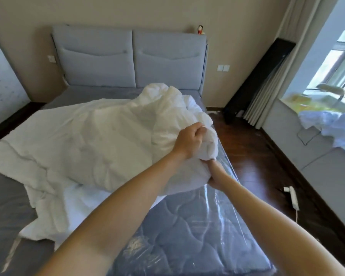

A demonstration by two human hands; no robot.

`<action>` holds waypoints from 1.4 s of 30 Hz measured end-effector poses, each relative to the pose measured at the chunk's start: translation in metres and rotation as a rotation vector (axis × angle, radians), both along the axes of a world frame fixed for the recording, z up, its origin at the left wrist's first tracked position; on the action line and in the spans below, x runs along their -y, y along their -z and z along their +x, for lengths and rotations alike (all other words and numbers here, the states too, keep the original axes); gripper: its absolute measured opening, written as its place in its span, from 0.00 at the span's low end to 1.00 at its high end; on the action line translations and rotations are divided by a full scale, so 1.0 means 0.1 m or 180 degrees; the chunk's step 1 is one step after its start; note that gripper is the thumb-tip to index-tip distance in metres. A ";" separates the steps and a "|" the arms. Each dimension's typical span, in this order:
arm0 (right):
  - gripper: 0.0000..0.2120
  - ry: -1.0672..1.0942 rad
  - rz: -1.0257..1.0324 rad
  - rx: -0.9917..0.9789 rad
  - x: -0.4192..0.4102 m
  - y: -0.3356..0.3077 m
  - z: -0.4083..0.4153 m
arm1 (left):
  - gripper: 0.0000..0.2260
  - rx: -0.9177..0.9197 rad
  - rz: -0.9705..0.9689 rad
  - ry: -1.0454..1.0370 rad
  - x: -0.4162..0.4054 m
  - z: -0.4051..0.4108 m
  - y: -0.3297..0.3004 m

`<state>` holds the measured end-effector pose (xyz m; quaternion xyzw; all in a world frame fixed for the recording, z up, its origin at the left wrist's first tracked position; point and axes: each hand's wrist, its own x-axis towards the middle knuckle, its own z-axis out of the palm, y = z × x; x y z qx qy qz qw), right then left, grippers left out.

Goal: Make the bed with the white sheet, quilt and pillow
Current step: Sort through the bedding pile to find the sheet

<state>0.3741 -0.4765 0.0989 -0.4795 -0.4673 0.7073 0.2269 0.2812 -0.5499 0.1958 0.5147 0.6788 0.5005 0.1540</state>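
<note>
Both hands (pixel 189 142) grip the quilt (pixel 92 136) at the mattress (pixel 187 226) edge.

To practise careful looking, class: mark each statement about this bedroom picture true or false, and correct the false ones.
1. Both hands grip the white quilt. True: left hand, right hand.
2. The quilt lies flat and smooth. False: it is bunched and crumpled.
3. The mattress is wrapped in clear plastic. True.
4. The headboard is red. False: it is light grey-blue.
5. A power strip lies on the wooden floor. True.
</note>
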 end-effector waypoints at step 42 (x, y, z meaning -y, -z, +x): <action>0.12 -0.2473 -0.0565 -0.0763 -4.68 -0.31 2.02 | 0.20 -0.0649 -0.2793 -0.2398 -3.50 2.48 0.80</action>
